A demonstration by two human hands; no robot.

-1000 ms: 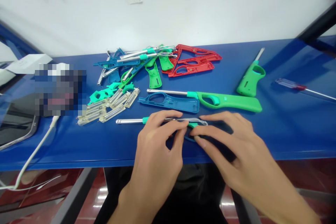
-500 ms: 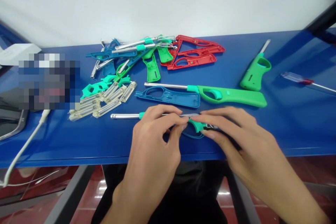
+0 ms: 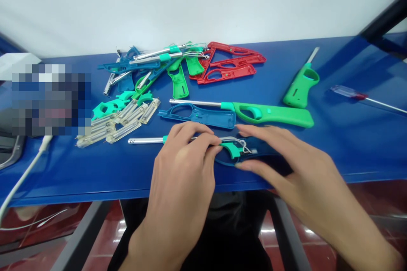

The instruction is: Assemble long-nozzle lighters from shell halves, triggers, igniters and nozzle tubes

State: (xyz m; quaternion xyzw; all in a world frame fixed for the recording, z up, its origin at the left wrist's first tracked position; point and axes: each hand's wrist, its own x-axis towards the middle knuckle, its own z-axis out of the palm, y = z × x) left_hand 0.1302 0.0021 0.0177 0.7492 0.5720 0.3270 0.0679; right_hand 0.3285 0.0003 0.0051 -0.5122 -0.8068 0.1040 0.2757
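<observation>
A partly assembled gas lighter lies at the table's front. Its metal tube [image 3: 146, 140] points left, and a teal trigger [image 3: 232, 150] sits in its blue half-shell [image 3: 227, 162]. Thin wires [image 3: 243, 144] loop beside the trigger. My left hand [image 3: 187, 156] is closed on the lighter's middle, fingertips pinched just left of the trigger; they hide part of it. My right hand [image 3: 292, 165] is open around the handle end, thumb by the shell's lower edge and fingers above it. Behind my hands lie another blue half-shell [image 3: 216, 117] and a green lighter [image 3: 276, 115].
Clear fuel tanks [image 3: 124, 131] and teal triggers [image 3: 110, 108] are heaped at left. Farther back lie red half-shells [image 3: 229, 74] and several metal tubes [image 3: 155, 58]. A small green lighter [image 3: 299, 87] and a screwdriver [image 3: 349, 92] rest at right. A white cable [image 3: 27, 180] crosses the left edge.
My right hand's fingers have spread and come off the trigger, baring the wires. My left hand keeps its pinch. The whole view has shifted slightly.
</observation>
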